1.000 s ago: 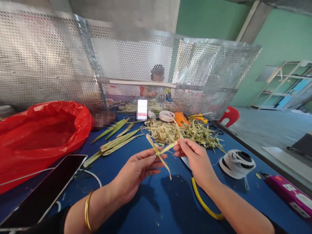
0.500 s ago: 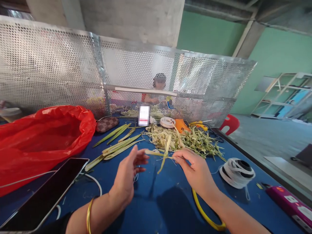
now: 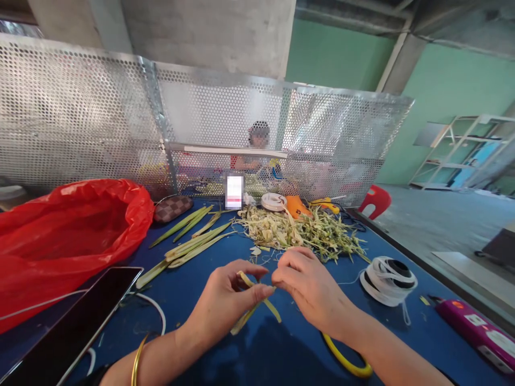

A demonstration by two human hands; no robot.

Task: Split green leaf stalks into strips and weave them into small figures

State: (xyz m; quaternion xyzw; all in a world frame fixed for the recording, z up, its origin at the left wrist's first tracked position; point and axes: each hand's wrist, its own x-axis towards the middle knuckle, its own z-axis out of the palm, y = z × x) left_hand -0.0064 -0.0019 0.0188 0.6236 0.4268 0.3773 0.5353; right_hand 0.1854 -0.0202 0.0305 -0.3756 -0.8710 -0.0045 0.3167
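Note:
Low over the blue table (image 3: 201,343), my left hand (image 3: 235,292) pinches a pale green-yellow leaf strip (image 3: 272,310) between thumb and fingers. Loose ends of the strip stick out below and behind the thumb. My right hand (image 3: 306,281) is closed at the strip's other end, its fingertips close to my left thumb; what sits inside those fingers is mostly hidden. Behind both hands lies a heap of shredded leaf bits (image 3: 298,228). Longer leaf strips (image 3: 197,246) lie to the left of it.
At left are a red plastic bag (image 3: 80,214), a dark tablet (image 3: 80,327) and a checked pouch (image 3: 174,208). On the right sit a white cord spool (image 3: 388,281), a yellow ring (image 3: 348,364) and a purple box (image 3: 475,327). A perforated metal screen (image 3: 225,107) stands behind, with a person beyond.
My left hand has moved right and closed on the leaf strip, where before it was open beside it. The strip has come lower and nearer, its ends now hanging below my left thumb.

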